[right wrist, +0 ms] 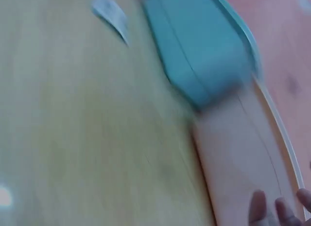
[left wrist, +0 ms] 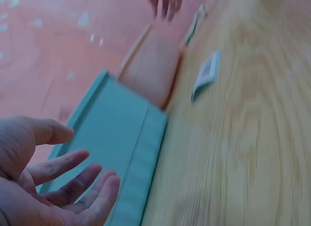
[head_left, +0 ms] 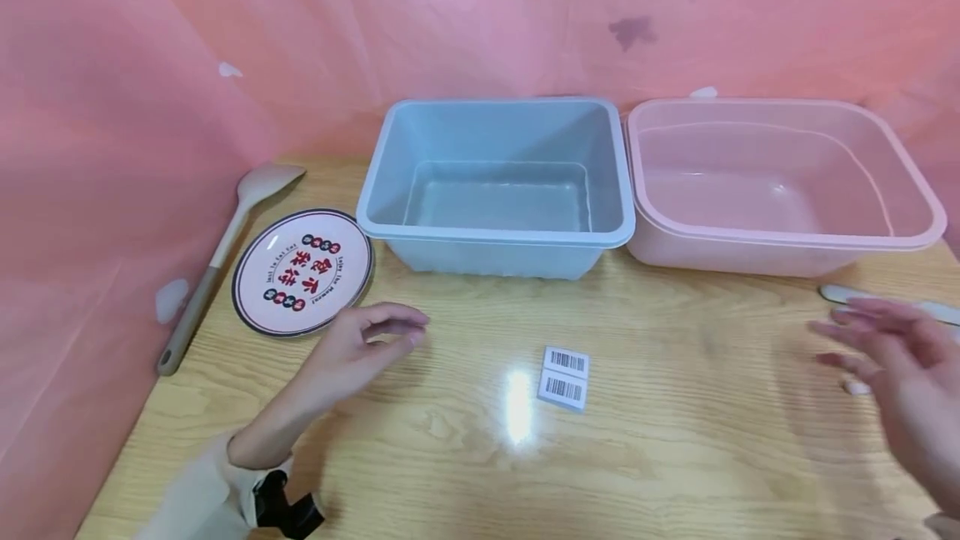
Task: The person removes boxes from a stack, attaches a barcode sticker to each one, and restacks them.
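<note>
My left hand [head_left: 367, 348] hovers over the table just right of a round plate [head_left: 273, 307] with red lettering and a dark rim. Its fingers are loosely bent and hold nothing. Far to the right, my right hand [head_left: 903, 365] is held over the table, blurred, with nothing visible in its fingers. Close by it lies a long pale utensil [head_left: 836, 293], partly covered by the hand, its kind unclear. A small white thing [head_left: 855, 387] shows under the right fingers. Between the hands lies a small white item with two barcode labels [head_left: 564, 377].
A blue-grey basin [head_left: 495, 234] stands at the back middle, touching or nearly touching a pink basin [head_left: 780, 240] on its right. A spatula-like turner [head_left: 225, 248] lies along the left edge beside the plate. Pink cloth [head_left: 480, 15] hangs behind and at the left.
</note>
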`<state>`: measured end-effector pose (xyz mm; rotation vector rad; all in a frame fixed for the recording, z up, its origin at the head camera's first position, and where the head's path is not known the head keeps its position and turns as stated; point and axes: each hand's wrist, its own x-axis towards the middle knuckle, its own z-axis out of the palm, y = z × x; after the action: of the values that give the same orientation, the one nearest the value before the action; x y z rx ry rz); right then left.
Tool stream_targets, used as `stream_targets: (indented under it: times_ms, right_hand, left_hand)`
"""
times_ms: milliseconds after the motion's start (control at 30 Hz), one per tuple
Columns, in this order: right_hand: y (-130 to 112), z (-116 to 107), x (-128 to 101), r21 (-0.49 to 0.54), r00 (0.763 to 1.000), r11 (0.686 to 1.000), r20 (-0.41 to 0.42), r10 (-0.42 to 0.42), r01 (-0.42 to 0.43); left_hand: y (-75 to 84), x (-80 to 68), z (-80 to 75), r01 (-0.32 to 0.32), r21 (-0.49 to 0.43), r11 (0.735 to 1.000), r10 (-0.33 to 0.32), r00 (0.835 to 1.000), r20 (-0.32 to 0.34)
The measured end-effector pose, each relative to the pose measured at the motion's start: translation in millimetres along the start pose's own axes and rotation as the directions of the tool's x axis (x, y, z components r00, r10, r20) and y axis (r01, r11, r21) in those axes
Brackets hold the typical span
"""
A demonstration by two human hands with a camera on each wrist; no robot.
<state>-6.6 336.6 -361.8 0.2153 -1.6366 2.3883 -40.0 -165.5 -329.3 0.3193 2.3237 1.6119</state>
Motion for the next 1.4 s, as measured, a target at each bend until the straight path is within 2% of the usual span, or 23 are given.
stream_targets:
  times_ms: [67,100,167,300,467,533,633,767,833,1000,1167,1267,1400]
  right_hand:
    - [3,23,-8,-0.112,0.997,0.993,0.052,0.054,-0.048]
    - [7,37,-13,-0.196,0.992,0.978,0.088,0.086,-0.068]
    - [14,63,-22,-0.357,0.979,0.928,0.127,0.157,-0.103]
    - [32,100,-36,-0.541,0.948,0.822,0.132,0.289,-0.175]
    - [46,127,-39,-0.657,0.903,0.696,0.055,0.427,-0.289]
    - [49,133,-37,-0.663,0.884,0.67,0.029,0.467,-0.333]
    - [52,139,-35,-0.637,0.853,0.664,0.02,0.521,-0.391]
    - [57,143,-34,-0.565,0.824,0.699,0.057,0.563,-0.439]
    - [59,144,-34,-0.543,0.82,0.712,0.071,0.568,-0.446]
    - [65,145,-33,-0.524,0.822,0.723,0.074,0.564,-0.449]
    - [74,147,-32,-0.549,0.834,0.729,0.099,0.543,-0.409]
    - [77,150,-31,-0.576,0.839,0.719,0.101,0.535,-0.389]
    - [81,152,-28,-0.632,0.842,0.676,0.069,0.536,-0.378]
  left_hand:
    - [6.8,0.5,11.4,-0.027,-0.02,0.999,0.028,0.998,0.049]
    - [9.6,0.8,17.5,-0.035,-0.03,0.999,0.038,0.997,0.074]
    - [13.0,1.4,30.1,-0.04,-0.051,0.998,0.047,0.991,0.127]
    - [10.1,5.4,56.2,-0.011,-0.07,0.997,0.026,0.975,0.219]
    - [-4.3,13.4,85.7,0.029,-0.019,0.999,-0.022,0.961,0.277]
    - [-9.1,15.7,95.0,0.042,-0.006,0.999,-0.039,0.961,0.274]
    - [-12.7,18.5,105.7,0.052,0.002,0.999,-0.051,0.968,0.245]
    - [-12.9,23.5,114.9,0.06,0.027,0.998,-0.064,0.98,0.186]
    - [-12.5,26.9,117.6,0.06,0.039,0.997,-0.066,0.985,0.162]
    - [-11.3,35.3,121.5,0.066,0.034,0.997,-0.07,0.989,0.132]
    - [-9.2,38.1,122.5,0.081,0.038,0.996,-0.085,0.988,0.13]
    - [-8.7,38.0,121.5,0.082,0.047,0.996,-0.087,0.987,0.133]
    - [-8.4,38.8,120.7,0.072,0.072,0.995,-0.081,0.986,0.143]
